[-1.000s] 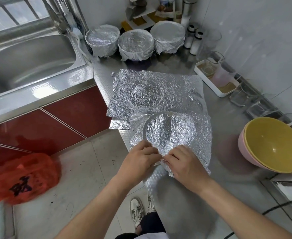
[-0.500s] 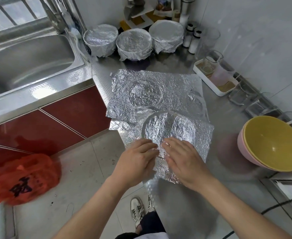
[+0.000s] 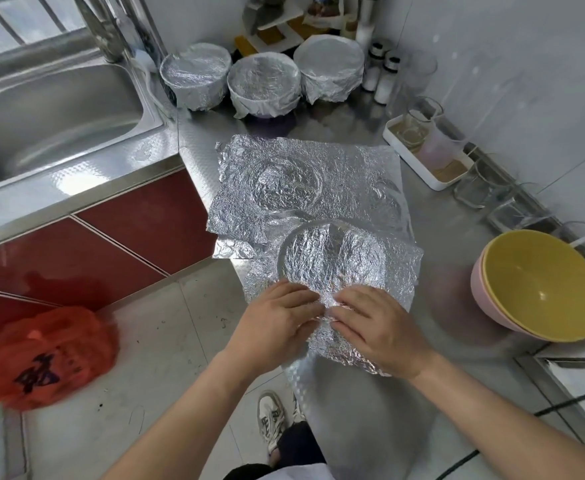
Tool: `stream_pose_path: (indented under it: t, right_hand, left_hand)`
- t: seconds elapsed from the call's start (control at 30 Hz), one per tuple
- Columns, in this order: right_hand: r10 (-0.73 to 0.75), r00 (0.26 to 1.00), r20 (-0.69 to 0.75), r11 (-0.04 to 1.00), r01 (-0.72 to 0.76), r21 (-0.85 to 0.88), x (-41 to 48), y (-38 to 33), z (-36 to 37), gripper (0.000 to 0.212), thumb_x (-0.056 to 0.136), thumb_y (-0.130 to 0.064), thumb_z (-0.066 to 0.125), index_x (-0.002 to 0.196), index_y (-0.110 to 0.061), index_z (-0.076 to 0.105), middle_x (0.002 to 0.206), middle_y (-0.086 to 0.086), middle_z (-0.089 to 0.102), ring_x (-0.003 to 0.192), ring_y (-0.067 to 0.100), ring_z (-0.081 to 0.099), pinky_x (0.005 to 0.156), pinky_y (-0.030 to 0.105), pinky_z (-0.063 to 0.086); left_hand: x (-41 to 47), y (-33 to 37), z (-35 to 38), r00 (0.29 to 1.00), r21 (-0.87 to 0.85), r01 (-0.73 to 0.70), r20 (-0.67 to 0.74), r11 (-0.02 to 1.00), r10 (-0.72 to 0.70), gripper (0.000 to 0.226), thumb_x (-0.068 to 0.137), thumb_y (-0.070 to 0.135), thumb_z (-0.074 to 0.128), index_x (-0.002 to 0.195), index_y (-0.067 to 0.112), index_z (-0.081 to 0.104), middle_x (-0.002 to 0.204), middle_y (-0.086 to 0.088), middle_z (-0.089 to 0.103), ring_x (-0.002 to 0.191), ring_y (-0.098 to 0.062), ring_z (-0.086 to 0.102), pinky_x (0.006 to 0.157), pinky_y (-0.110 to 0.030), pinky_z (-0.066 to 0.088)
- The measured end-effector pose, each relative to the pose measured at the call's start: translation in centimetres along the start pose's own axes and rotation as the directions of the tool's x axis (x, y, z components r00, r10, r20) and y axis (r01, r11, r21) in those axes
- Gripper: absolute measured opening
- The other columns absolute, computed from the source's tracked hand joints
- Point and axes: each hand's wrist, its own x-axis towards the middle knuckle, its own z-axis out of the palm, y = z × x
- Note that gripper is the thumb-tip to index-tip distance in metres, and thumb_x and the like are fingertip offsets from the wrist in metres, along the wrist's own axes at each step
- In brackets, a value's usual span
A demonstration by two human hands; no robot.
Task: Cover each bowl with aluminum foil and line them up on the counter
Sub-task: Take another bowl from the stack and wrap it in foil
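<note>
Both hands have gone from pinching the foil's near edge to lying flat on it. The left hand [image 3: 277, 320] and right hand [image 3: 377, 327], fingers straight, press the foil sheet [image 3: 336, 265] down at the near side of a round rim showing through it, near the desk's [image 3: 370, 427] front edge. Three foil-covered bowls [image 3: 263, 83] stand in a row at the back.

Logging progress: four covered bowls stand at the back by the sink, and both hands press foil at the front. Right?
Not four: the head view shows three covered bowls at the back by the sink. The left hand and right hand do press foil at the front.
</note>
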Motion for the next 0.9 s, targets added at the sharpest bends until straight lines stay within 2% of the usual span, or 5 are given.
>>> stream_pose_path:
  t: [0.33,0.6,0.7,0.8,0.9]
  right_hand:
    - [-0.062,0.998,-0.013,0.996,0.061,-0.069,0.6,-0.5,0.5,0.005,0.088,-0.010,0.066,0.083,-0.008,0.068,0.082,0.005,0.061,0.072,0.023,0.053,0.064,0.035,0.044]
    - [-0.040,0.999,-0.029,0.998,0.039,-0.051,0.5,0.1,-0.5,0.005,0.087,-0.011,0.066,0.083,-0.011,0.069,0.081,0.002,0.061,0.077,0.023,0.055,0.078,0.036,0.046]
    - [0.069,0.997,-0.041,0.995,-0.072,-0.063,-0.4,1.2,-2.2,0.003,0.081,-0.014,0.067,0.082,-0.014,0.070,0.091,0.000,0.064,0.091,0.024,0.057,0.092,0.041,0.042]
    - [0.297,0.951,-0.085,0.948,-0.305,-0.093,-1.1,1.9,-3.4,0.008,0.078,-0.020,0.062,0.079,-0.017,0.069,0.096,-0.001,0.065,0.094,0.026,0.059,0.083,0.038,0.040]
    - [0.525,0.836,-0.162,0.845,-0.535,-0.019,-0.8,1.8,-3.4,0.015,0.081,-0.027,0.060,0.078,-0.015,0.069,0.084,0.001,0.063,0.079,0.025,0.056,0.072,0.036,0.043]
  left_hand:
    - [0.5,0.9,1.0,0.996,-0.004,-0.055,-0.071,0.998,0.055,0.025,0.092,0.031,0.061,0.093,0.012,0.077,0.093,0.002,0.071,0.093,-0.019,0.062,0.081,-0.030,0.051]
    - [0.9,2.0,1.2,0.995,0.062,-0.053,-0.084,0.997,0.058,0.026,0.094,0.030,0.055,0.092,0.013,0.075,0.090,0.003,0.070,0.084,-0.018,0.059,0.073,-0.030,0.050]
    - [1.3,4.6,2.0,0.999,0.025,-0.010,-0.039,1.000,0.011,0.026,0.097,0.028,0.050,0.105,0.013,0.070,0.102,0.001,0.068,0.086,-0.021,0.058,0.071,-0.035,0.052]
    - [2.0,7.0,2.1,0.999,-0.123,-0.011,0.040,0.992,0.016,0.034,0.097,0.027,0.046,0.125,0.015,0.060,0.122,0.000,0.064,0.100,-0.024,0.060,0.076,-0.034,0.055]
    - [2.8,6.9,1.3,1.000,-0.161,0.028,-0.008,0.987,-0.030,0.033,0.095,0.024,0.048,0.124,0.017,0.061,0.117,-0.001,0.065,0.098,-0.024,0.060,0.075,-0.033,0.054]
